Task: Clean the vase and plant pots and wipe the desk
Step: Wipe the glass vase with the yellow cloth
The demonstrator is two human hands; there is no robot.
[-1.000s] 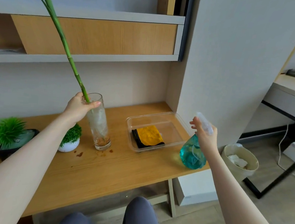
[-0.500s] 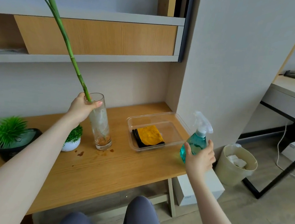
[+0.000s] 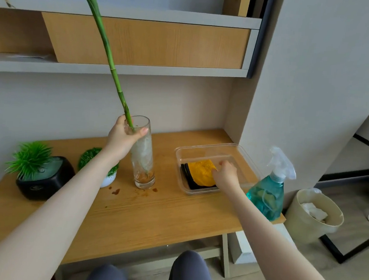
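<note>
The left hand [image 3: 123, 138] grips the rim of a tall clear glass vase [image 3: 143, 158], fingers and thumb curled round its top, pinning a green bamboo stalk [image 3: 110, 61] against the rim. The stalk leans up and to the left out of the vase; pale roots show through the glass lower down. The vase stands upright on the wooden tabletop [image 3: 151, 216], with a few brown stains [image 3: 115, 192] on the wood right by its base.

The right hand [image 3: 226, 175] reaches into a clear plastic tray [image 3: 242, 151] to the right of the vase. Its fingers are bent down onto a yellow cloth [image 3: 201, 172] that lies on top of a black cloth [image 3: 188, 180] in the tray; I cannot tell whether it is pinching the cloth or only resting on it.

A teal spray bottle [image 3: 267, 197] with a clear trigger head stands upright at the right edge of the tabletop, just beside the tray and free of either hand.

To the left of the vase sit two small plants: a round white pot [image 3: 107, 180] with a green ball of foliage, partly hidden behind the left forearm, and, further left, a black pot [image 3: 43, 181] with spiky green leaves.

On the floor to the right of the tabletop stands a beige waste bin [image 3: 312, 220] with crumpled white paper inside.
</note>
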